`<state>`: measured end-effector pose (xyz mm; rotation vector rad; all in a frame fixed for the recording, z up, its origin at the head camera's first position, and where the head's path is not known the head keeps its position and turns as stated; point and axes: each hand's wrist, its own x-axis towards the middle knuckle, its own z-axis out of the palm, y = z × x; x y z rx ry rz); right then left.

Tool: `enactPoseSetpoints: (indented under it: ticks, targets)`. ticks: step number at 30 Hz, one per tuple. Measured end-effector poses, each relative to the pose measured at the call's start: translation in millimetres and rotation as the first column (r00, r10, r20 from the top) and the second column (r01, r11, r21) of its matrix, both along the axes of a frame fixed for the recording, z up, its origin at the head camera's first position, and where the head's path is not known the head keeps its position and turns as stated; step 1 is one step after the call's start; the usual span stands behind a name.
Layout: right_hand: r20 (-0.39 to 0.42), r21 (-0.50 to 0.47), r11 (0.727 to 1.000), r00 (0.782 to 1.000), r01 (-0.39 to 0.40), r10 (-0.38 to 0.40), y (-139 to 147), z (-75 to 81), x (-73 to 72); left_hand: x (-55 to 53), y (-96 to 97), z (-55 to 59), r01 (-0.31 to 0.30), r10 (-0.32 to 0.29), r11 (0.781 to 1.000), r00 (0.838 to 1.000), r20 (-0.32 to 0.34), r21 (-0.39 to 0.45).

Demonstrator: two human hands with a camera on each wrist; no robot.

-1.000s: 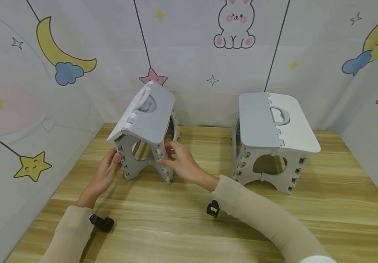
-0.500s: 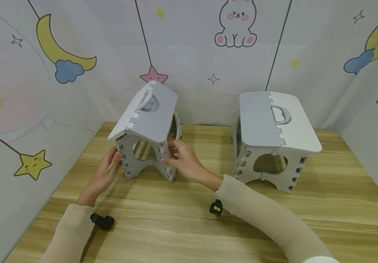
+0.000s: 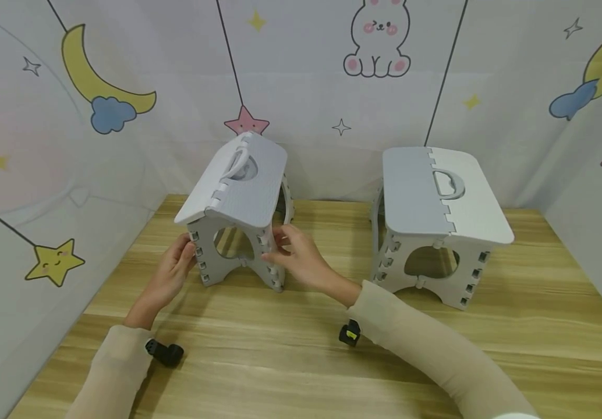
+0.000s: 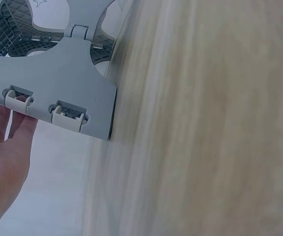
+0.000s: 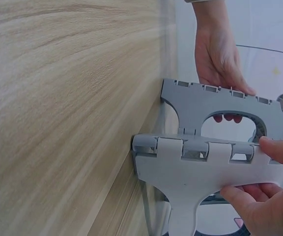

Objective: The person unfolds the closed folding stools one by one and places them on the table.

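A grey and white folding stool (image 3: pixel 256 195) stands at the left of the table, its top bent along the middle hinge like a low roof and its legs partly spread. My left hand (image 3: pixel 169 273) holds the left leg edge, and in the right wrist view its fingertips show behind the hinged end panel (image 5: pixel 188 103). With thumb and fingers my right hand (image 3: pixel 305 256) grips the right leg edge, the fingers going round the white side panel (image 5: pixel 185 172). A carry handle (image 3: pixel 239 163) stands up from the top's fold.
A second folding stool (image 3: pixel 411 192) of the same kind stands unfolded at the right, its top nearly flat. Behind the wooden table (image 3: pixel 259 355) hangs a white printed curtain (image 3: pixel 301 70), with more curtain at both sides.
My right hand has moved slightly right with the stool's right leg, widening the end panel. The roof-like top has flattened a little. My left hand stays almost in place.
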<state>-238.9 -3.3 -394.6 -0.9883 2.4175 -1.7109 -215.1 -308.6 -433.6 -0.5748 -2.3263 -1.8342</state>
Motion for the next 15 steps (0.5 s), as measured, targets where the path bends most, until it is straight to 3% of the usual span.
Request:
enactPoseSetpoints:
  ticks: [8,15]
  targets:
    - [0.012,-0.016,1.0,1.0,-0.005,0.006,4.1,-2.3,-0.9,0.9,1.2,-1.6,-0.031,0.03,0.998,0.999,-0.016,-0.052]
    - [0.009,-0.029,1.0,1.0,0.011,-0.01,1.4,-1.4,-0.1,0.4,-0.8,-0.3,-0.031,0.029,0.999,0.999,-0.044,-0.037]
